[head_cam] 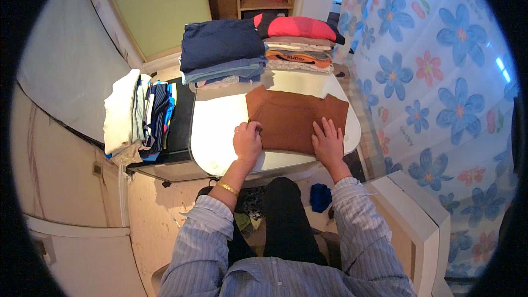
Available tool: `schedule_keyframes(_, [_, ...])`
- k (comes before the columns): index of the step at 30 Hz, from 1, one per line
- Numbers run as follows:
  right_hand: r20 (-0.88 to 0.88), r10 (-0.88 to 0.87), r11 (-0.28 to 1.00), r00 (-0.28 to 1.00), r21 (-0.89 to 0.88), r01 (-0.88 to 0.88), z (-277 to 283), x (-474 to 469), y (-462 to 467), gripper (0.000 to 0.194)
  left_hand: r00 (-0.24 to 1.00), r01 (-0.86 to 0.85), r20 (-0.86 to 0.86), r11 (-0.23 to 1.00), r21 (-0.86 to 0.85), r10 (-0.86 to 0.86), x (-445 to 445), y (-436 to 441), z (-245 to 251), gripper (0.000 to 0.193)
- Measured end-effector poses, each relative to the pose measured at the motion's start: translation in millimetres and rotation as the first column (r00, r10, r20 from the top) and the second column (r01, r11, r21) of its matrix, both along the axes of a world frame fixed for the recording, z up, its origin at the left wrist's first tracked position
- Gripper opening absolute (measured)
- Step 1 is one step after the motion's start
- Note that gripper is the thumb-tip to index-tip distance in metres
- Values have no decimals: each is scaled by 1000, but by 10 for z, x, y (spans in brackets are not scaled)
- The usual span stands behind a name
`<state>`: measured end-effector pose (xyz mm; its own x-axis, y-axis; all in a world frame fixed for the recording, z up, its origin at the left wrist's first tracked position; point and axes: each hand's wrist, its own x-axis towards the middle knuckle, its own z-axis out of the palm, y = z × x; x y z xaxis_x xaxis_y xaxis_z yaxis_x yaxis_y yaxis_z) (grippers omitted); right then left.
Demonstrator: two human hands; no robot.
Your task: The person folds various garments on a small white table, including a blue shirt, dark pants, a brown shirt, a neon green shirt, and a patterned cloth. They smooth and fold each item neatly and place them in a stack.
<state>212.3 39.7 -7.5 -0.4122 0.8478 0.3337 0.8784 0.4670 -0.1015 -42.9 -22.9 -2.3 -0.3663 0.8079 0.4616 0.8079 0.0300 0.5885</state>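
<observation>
A brown garment, folded to a broad flat shape, lies on the white tabletop before me. At its lower left edge my left hand has its fingers curled, pinching the fabric; part of the grip is hidden behind the knuckles. My right hand rests palm down on the garment's right side, fingers spread, holding nothing. Behind the garment stand two stacks of folded clothes: one topped with dark navy fabric, the other with a red and black piece.
To the left, a row of folded clothes sits on a black surface. A flowered curtain hangs on the right. Below the table, a blue cloth lies near my knees. A white-framed piece of furniture stands at lower right.
</observation>
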Motion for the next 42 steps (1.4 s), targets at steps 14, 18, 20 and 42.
schedule_keyframes(14, [-80,247,968,966,-19,-249,208,-843,-375,49,265,-9,962,998,-62,62,-701,-422,477,53])
schedule_keyframes(18, [-40,195,980,980,-27,-196,57,-1031,-437,56,421,31,907,999,-25,10,-731,-307,506,57])
schedule_keyframes(20, [-60,221,974,974,-31,-223,61,-1009,-417,55,559,35,828,999,27,-42,-677,-207,504,53])
schedule_keyframes(42, [-758,-293,940,582,-340,30,-29,-95,299,59,829,513,-294,856,60,-476,775,-580,189,38])
